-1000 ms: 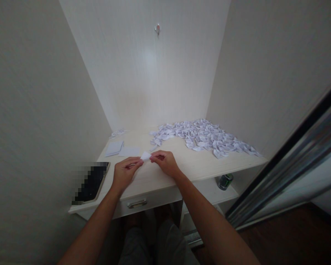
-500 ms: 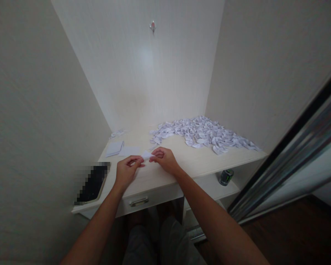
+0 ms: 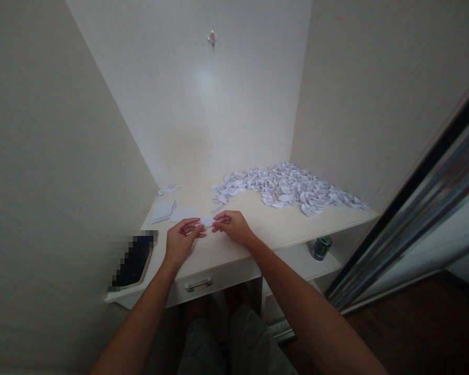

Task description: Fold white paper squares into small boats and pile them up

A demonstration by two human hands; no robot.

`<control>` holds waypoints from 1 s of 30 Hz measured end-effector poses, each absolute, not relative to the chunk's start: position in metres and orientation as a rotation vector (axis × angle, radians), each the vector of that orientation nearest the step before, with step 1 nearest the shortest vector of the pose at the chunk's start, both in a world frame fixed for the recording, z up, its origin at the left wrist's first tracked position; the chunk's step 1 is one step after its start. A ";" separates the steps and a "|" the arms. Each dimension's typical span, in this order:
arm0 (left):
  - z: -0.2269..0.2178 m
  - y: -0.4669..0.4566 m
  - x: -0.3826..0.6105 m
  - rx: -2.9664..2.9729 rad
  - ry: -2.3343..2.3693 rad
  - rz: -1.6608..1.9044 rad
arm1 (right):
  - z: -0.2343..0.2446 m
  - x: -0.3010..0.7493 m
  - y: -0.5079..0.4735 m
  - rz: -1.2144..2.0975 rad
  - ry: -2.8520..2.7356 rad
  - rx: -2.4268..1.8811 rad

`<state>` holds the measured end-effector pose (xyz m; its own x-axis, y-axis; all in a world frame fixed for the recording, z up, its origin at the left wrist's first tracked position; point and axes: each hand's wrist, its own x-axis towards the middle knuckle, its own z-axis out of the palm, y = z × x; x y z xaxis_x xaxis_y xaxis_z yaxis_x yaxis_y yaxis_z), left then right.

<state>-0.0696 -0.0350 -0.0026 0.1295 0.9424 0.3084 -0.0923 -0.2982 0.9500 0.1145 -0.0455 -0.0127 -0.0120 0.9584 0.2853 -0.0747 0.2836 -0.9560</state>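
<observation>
Between my two hands is a small piece of white paper [image 3: 207, 222], its ends pinched by the fingertips just above the desk top [image 3: 226, 247]. My left hand [image 3: 182, 238] is closed on the paper's left end, thumb against the fingers. On its right end my right hand [image 3: 232, 226] is closed in the same way. Fingers partly hide the paper, so its folds are hard to make out. Just beyond my left hand lie a flat white sheet [image 3: 182, 214] and a stack of folded white paper [image 3: 163, 211].
A wide heap of folded paper pieces [image 3: 285, 185] covers the desk's back right. Small paper scraps [image 3: 168, 190] lie at the back left corner. A dark tablet-like device [image 3: 135, 263], partly pixelated, rests at the left edge. A dark can [image 3: 321, 248] stands on the shelf below.
The paper between my fingers shows a smaller, flatter shape than the pointed one before. Both hands stay nearly in place, and the view has shifted slightly.
</observation>
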 end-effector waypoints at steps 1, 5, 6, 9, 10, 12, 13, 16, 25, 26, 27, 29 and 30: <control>-0.003 -0.035 -0.070 1.443 0.887 1.342 | -0.013 0.115 -0.046 1.047 -1.303 -0.933; -0.007 -0.031 -0.070 1.432 0.906 1.283 | -0.016 0.115 -0.045 1.049 -1.347 -0.938; -0.008 -0.030 -0.071 1.428 0.918 1.276 | -0.017 0.115 -0.045 1.050 -1.364 -0.940; -0.011 -0.028 -0.071 1.431 0.937 1.268 | -0.020 0.116 -0.043 1.026 -1.446 -0.948; -0.012 -0.028 -0.071 1.441 0.934 1.257 | -0.020 0.117 -0.042 0.996 -1.491 -0.961; -0.013 -0.028 -0.071 1.466 0.925 1.225 | -0.019 0.117 -0.042 0.913 -1.601 -1.013; -0.013 -0.028 -0.071 1.471 0.921 1.208 | -0.018 0.117 -0.043 0.873 -1.652 -1.046; -0.009 -0.029 -0.071 1.410 0.889 1.189 | -0.014 0.117 -0.045 0.806 -1.724 -1.122; -0.002 -0.034 -0.070 1.326 0.878 1.182 | -0.009 0.117 -0.048 0.668 -1.776 -1.143; -0.002 -0.033 -0.070 1.324 0.875 1.179 | -0.009 0.117 -0.048 0.658 -1.771 -1.141; -0.003 -0.032 -0.071 1.320 0.874 1.181 | -0.009 0.117 -0.049 0.644 -1.757 -1.139; -0.004 -0.030 -0.073 1.318 0.887 1.180 | -0.008 0.116 -0.049 0.608 -1.721 -1.137; -0.005 -0.029 -0.074 1.327 0.898 1.175 | -0.007 0.115 -0.050 0.587 -1.709 -1.139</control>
<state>-0.0744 -0.0287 -0.0046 0.2223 0.9647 0.1411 -0.1173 -0.1172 0.9861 0.1153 -0.0497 -0.0074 -0.0991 0.8872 0.4507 0.4229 0.4475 -0.7880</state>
